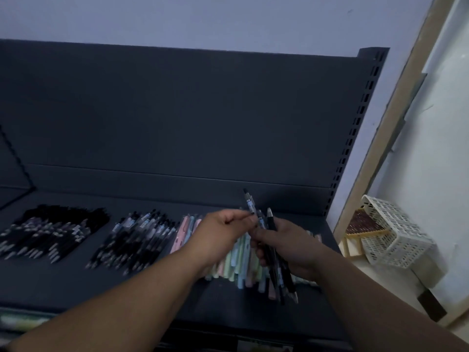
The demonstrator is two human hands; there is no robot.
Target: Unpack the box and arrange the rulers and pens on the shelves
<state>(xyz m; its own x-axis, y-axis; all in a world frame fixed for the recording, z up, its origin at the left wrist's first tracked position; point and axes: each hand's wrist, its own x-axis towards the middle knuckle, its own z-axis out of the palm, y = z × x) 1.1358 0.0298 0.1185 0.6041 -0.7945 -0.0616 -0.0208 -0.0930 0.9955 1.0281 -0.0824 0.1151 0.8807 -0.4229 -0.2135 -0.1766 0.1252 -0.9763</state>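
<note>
While my right hand (297,247) curls round a small bundle of dark pens (285,283), their long axes run from low near me up toward the back panel (177,110). My left hand (223,235) pinches one slim black pen (249,201) at the bundle's top; it stands nearly upright, leaning slightly left. Both hands hover above a fan of matte pastel pens (238,265) lying on the dark, smooth shelf (152,288). Further left lie a pile of black-and-clear pens (137,237) and a blacker pile (50,229), all angled alike. A white lattice basket (396,232) lies tipped on the floor at right
</note>
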